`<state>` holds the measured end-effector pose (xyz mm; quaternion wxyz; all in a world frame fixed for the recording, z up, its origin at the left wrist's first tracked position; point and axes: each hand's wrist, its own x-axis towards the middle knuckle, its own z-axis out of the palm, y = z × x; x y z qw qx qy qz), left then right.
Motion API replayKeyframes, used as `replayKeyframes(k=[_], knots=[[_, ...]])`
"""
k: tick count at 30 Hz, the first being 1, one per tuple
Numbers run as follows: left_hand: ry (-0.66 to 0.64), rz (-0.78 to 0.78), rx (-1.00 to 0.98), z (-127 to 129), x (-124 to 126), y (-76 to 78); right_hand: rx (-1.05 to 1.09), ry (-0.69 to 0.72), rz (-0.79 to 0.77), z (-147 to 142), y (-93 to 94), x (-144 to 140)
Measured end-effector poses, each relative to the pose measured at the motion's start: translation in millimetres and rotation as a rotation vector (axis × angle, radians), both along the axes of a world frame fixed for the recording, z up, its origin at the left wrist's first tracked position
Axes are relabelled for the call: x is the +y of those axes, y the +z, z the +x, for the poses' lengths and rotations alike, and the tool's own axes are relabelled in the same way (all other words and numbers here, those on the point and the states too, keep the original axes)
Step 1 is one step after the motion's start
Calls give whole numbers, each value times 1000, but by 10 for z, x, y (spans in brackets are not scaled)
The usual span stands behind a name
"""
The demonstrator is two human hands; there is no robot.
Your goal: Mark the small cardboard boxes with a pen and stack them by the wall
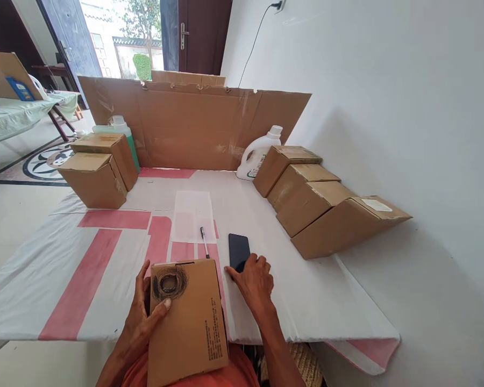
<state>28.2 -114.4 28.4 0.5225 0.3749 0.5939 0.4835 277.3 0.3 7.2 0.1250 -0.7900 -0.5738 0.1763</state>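
Observation:
My left hand (pixel 145 314) grips the left edge of a flat cardboard box (pixel 187 322) that leans from my lap onto the table's near edge; a black scribbled circle marks its top. My right hand (pixel 253 279) rests on the table with its fingers on the lower end of a black phone (pixel 239 251). A pen (pixel 204 241) lies just left of the phone, below a clear plastic sheet (pixel 192 215).
The table (pixel 84 279) has a white and red cover. Two stacked boxes (pixel 99 169) and a green bottle (pixel 121 129) stand far left. A row of several boxes (pixel 318 201) and a white jug (pixel 258 153) line the right wall. A cardboard screen (pixel 193 126) stands behind.

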Motion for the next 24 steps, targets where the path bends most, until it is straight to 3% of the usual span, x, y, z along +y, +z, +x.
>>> replayKeyframes(k=[7,13,16,20,24], knots=[[-147,-61,-185,50,-85,-54,213,-134,-53,166,-168,26],[-66,-64,-249,57,-125,-137,691,-137,17,331,-191,-59],[-50,-38,-214,24,-75,-116,990,-134,28,434,-60,-263],[-71,20,-164,62,13,-93,1454,-241,38,452,238,-586],[-108,91,-180,219,75,-145,1594,-136,-50,147,461,-876]])
